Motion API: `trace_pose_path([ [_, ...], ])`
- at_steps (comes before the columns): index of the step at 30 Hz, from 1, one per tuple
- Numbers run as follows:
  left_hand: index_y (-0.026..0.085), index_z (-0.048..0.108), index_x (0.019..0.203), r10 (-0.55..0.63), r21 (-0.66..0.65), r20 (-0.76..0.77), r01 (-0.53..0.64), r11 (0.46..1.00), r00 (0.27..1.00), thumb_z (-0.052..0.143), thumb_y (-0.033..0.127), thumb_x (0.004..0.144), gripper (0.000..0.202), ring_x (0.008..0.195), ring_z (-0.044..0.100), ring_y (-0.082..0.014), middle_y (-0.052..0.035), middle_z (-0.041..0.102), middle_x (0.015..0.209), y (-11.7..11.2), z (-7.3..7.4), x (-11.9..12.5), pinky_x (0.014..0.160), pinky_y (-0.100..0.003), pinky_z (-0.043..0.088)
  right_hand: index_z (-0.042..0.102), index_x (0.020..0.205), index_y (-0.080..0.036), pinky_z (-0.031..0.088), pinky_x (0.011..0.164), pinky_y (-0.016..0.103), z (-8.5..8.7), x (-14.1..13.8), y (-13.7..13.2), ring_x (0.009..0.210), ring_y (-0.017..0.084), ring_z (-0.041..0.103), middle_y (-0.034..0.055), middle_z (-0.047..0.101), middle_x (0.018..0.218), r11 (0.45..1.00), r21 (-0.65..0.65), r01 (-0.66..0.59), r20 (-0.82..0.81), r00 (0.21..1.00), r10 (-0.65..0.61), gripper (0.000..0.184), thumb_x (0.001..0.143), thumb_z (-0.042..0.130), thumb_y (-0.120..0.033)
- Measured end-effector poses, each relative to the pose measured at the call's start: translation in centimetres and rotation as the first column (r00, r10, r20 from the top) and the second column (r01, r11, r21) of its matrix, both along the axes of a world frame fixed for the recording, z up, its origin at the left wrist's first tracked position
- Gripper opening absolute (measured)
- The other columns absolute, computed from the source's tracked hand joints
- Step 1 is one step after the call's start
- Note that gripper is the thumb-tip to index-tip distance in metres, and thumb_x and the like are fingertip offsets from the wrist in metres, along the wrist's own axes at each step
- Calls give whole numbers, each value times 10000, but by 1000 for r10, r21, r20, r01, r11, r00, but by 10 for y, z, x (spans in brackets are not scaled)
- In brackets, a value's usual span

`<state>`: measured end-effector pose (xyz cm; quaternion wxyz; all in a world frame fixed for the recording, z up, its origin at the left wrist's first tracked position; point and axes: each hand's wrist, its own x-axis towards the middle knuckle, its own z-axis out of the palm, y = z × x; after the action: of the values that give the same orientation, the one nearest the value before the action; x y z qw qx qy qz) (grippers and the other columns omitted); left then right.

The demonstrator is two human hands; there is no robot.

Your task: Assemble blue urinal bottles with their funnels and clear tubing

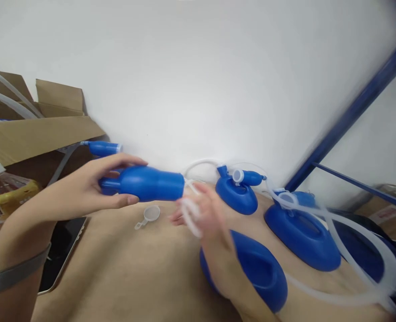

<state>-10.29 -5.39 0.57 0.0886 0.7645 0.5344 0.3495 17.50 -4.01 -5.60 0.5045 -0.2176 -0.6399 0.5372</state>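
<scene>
My left hand is wrapped around a blue plastic bottle-shaped fitting, held level above the table with its wide end pointing right. At that end is my right hand, smeared by motion, its fingers closed on a white plastic ring whose exact form is blurred. A small translucent cap with a strap lies on the table below the fitting. Partly behind my right forearm sits a blue plastic urinal bottle.
Two more blue urinal bottles with fittings and clear tubing stand to the right. At left are a cardboard box, another blue fitting, a drink bottle and a dark tablet. A blue metal frame rises at right.
</scene>
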Motion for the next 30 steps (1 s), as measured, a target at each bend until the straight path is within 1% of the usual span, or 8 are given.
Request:
trace_pose_path([
  [2,289,631,1286,-34,130,53,27,991,998,777,486,815,531,879,706,-211,-6,713,1134,-5,2,12,677,-250,603,608,1340,-295,551,955,413,11,11,7,1000,233,686,38,692,1083,981,-12,194,-207,959,-192,449,1021,502,-592],
  [4,316,637,1284,-68,217,53,55,975,996,769,439,829,490,885,715,-205,3,712,1147,-8,2,27,680,-237,606,694,1225,-275,539,970,422,12,16,14,1060,254,667,51,694,1082,951,-26,309,-248,919,-306,421,1022,488,-582],
  [7,328,619,1293,-118,269,-14,117,956,993,764,376,834,484,960,714,-216,-8,707,1192,-9,-1,56,694,-231,611,689,1223,-301,534,992,443,6,15,17,1163,277,641,53,685,1206,958,-44,282,-191,939,-285,383,1031,470,-549],
  [10,325,601,1302,-137,294,-49,145,945,989,763,349,846,484,1013,700,-217,-22,694,1218,-9,-5,79,716,-236,604,636,1266,-332,562,941,445,3,11,13,1138,280,653,42,675,1236,974,-75,212,-220,949,-224,380,1024,465,-569],
  [13,332,592,1339,-142,353,-89,164,921,986,774,366,845,527,1056,695,-227,-35,671,1257,-7,-11,90,833,-292,601,651,1252,-318,536,1003,461,6,13,11,1191,291,633,46,670,1269,983,1,184,-253,951,-178,439,1021,446,-629],
  [17,317,598,1376,-82,484,-124,133,865,989,748,345,854,543,1080,682,-234,-63,631,1273,-5,-23,97,934,-353,578,680,1240,-310,494,1071,466,11,20,13,1254,292,606,47,676,1301,981,74,179,-245,957,-156,624,1026,276,-734],
  [24,295,588,1380,-23,574,-170,118,810,985,767,324,849,561,1104,671,-239,-74,616,1277,-5,-31,106,904,-339,593,701,1207,-322,489,1039,426,10,25,18,1198,255,630,19,696,1199,965,111,238,-227,951,-209,346,1075,426,-485],
  [30,256,599,1354,-27,634,-184,140,761,983,751,284,866,512,1054,674,-226,-89,605,1252,-3,-33,112,917,-354,583,726,1197,-324,488,1040,422,11,23,18,1161,244,648,16,718,1152,949,126,289,-280,928,-245,376,1080,381,-414],
])
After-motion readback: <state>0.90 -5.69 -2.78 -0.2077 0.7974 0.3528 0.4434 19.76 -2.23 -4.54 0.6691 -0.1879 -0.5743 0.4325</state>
